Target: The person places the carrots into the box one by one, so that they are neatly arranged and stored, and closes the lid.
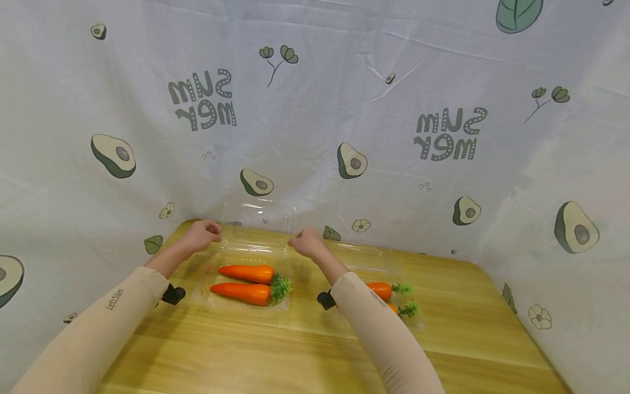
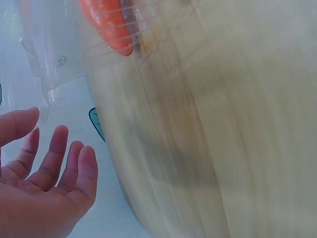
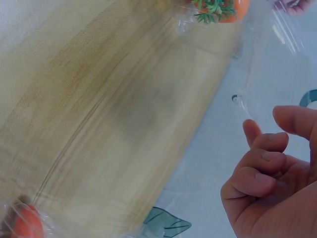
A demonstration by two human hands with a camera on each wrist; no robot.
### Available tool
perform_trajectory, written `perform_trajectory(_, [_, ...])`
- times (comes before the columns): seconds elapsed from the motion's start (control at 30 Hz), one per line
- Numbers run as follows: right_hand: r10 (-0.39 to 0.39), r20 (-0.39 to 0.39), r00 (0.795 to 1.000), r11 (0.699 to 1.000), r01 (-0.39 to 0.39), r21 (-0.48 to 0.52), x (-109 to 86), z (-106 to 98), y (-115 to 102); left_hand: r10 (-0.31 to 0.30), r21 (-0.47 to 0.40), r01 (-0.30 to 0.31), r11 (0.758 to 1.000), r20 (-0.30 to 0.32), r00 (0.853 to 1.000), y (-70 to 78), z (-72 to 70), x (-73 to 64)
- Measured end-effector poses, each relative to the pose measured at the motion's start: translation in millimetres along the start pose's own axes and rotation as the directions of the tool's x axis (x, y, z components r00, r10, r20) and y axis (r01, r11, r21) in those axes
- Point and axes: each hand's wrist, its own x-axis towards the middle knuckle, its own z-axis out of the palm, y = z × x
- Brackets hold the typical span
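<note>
A clear plastic clamshell box (image 1: 204,298) stands with its lid (image 1: 258,216) raised at the back. Two orange carrots (image 1: 246,293) with green tops lie side by side in its base. At the lid's left edge, my left hand (image 1: 200,235) pinches the rim between thumb and index finger; the left wrist view shows its other fingers loosely bent. My right hand (image 1: 307,242) holds the opposite edge near the corner, the thumb (image 3: 294,120) and index finger at the film, the other fingers curled. The exact contact is hard to see through the transparent plastic.
A second clear box (image 1: 366,254) with carrots (image 1: 381,289) stands to the right, partly hidden by my right sleeve. Both boxes rest on a wooden table (image 1: 226,350). A white curtain (image 1: 315,126) with avocado prints hangs close behind the table's back edge.
</note>
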Motion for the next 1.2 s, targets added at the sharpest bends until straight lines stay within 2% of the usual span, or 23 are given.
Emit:
perform_trajectory(0.23, [-0.018, -0.027, 0.999, 1.0, 0.018, 0.01, -5.6, -6, -3, 0.018, 0.018, -0.017, 1.0, -0.033, 0.999, -0.1, -1.7, -1.4])
perform_trajectory(0.47, [-0.062, -0.021, 0.998, 0.998, 0.062, 0.007, -9.3, -10, -3, 0.05, 0.021, -0.049, 0.999, -0.063, 0.997, 1.9, -3.0, -3.1])
perform_trajectory(0.73, [-0.106, -0.066, 0.992, 0.994, 0.104, -0.04, -20.3, -12, -3, 0.107, 0.08, -0.099, 0.992, -0.103, 0.989, 1.9, -3.1, -11.8])
perform_trajectory(1.07, [-0.129, -0.043, 0.991, 0.991, 0.127, -0.039, -33.5, -9, -4, 0.149, 0.128, -0.131, 0.983, -0.147, 0.978, -3.9, -0.1, -23.9])
perform_trajectory(1.2, [-0.132, -0.02, 0.991, 0.991, 0.132, 0.003, -36.0, -10, -2, 0.172, 0.133, -0.151, 0.98, -0.159, 0.972, -6.9, -0.3, -24.8])
